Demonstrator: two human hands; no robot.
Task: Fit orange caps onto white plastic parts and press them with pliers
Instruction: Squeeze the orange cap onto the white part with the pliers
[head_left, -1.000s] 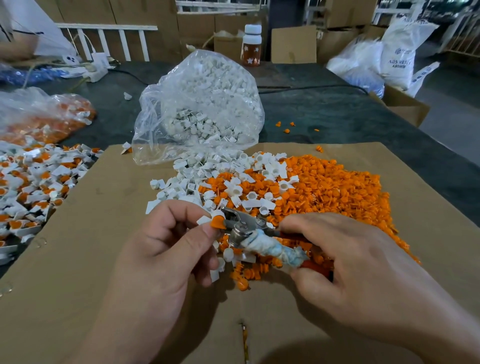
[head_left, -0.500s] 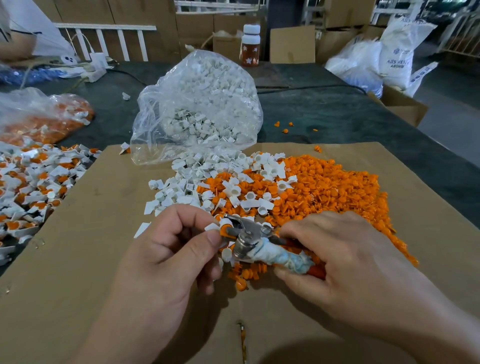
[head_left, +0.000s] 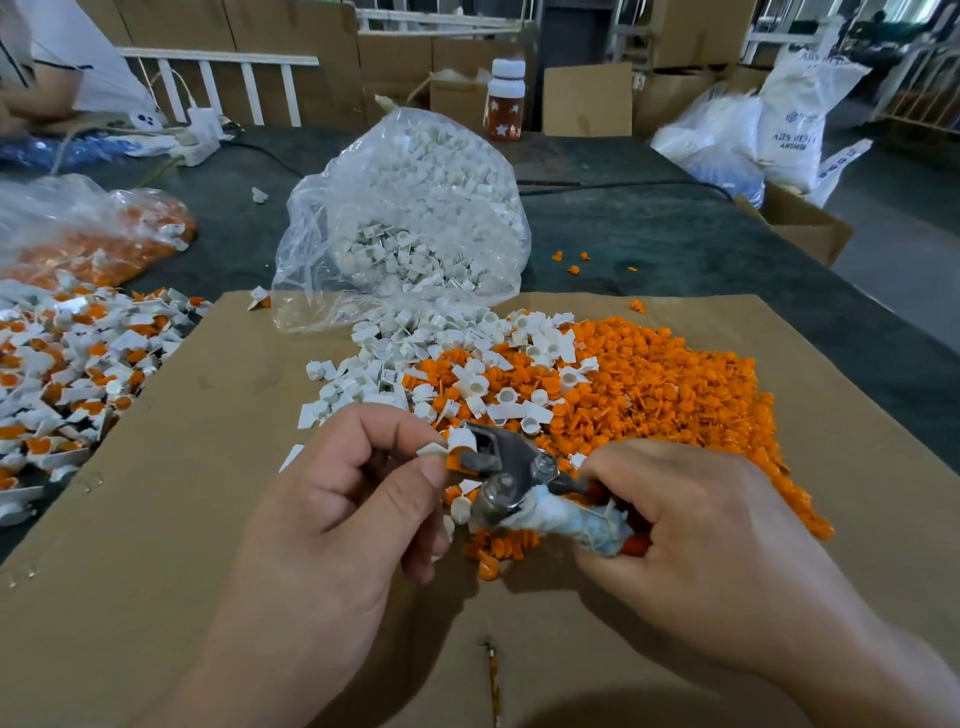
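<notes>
Pinches the white part (head_left: 461, 440) and its orange cap (head_left: 453, 461) in the left hand (head_left: 337, 509) above the pile (head_left: 649, 389), seats them further into the pliers (head_left: 506, 467) gripped by the right hand (head_left: 701, 545) than a second ago, probably mid-press.

On cardboard (head_left: 182, 493): parts (head_left: 374, 358) L, caps (head_left: 675, 384) R, bag (head_left: 405, 218) behind.
</notes>
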